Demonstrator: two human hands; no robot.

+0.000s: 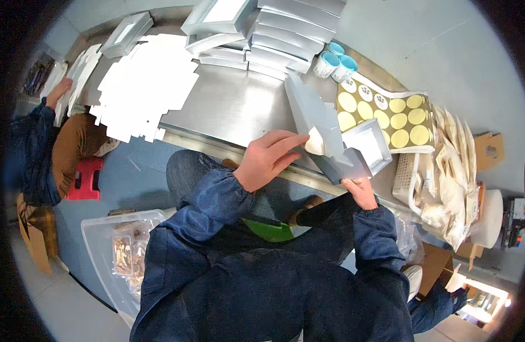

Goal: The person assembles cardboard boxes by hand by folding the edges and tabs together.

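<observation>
Grey box [309,105]: here it is, open above the near edge of the metal table [239,94], a long panel slanting up and away from the person.
Left hand [268,157]: fingers stretched and slightly apart, tips right at a cream piece [315,142] against the panel; pinching or merely touching, I cannot tell.
Right hand [360,191]: thumb and fingers pinch the box's near lower edge.
White-lined tray [368,142]: just beyond the right hand, against the box; part of it or separate, I cannot tell.
Cream piece: curled by the look of it, so I judge it not yet pressed flat, and this box looks unfinished.
Sticker sheet [385,118]: just behind the tray, three printed rounds along the top, plain yellow circles elsewhere; that suggests plenty peeled, a few left.
Box stack [296,34]: silver-grey and high at the back; finished or waiting, no way to tell.
White pile [151,80]: off to the left, glaring too brightly to read.
Cream packets [439,171]: bunched at the right, over the basket [406,179], none in either hand.
</observation>
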